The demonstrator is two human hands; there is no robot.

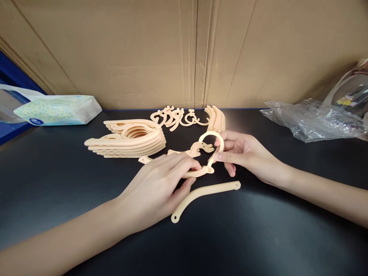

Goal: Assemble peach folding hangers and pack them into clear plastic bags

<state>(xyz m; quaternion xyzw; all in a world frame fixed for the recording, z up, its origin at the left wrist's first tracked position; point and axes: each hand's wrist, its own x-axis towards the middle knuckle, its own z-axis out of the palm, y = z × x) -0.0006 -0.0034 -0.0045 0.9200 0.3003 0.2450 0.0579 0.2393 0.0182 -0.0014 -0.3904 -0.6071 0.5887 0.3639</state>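
Observation:
My left hand [161, 176] is closed around a cream plastic hanger arm [197, 173], its far end poking out beyond the knuckles. My right hand [247, 153] pinches a cream curved hanger hook [221, 142] between thumb and fingers. The hook's lower end meets the tip of the arm; whether they are locked together I cannot tell. Just behind lie another hook piece [198, 147] and a flat strip partly covered by my left hand. In front of both hands, a loose bent hanger arm [208, 189] with a hole at each end rests on the black table [258, 237].
A neat stack of folded hangers [129, 147] stands at left. Behind are several loose hooks [174, 117] and a bundle of hanger arms [216, 119]. A tissue pack [60, 109] lies far left, crumpled clear plastic bags [310, 120] far right. Cardboard [143, 50] walls the back.

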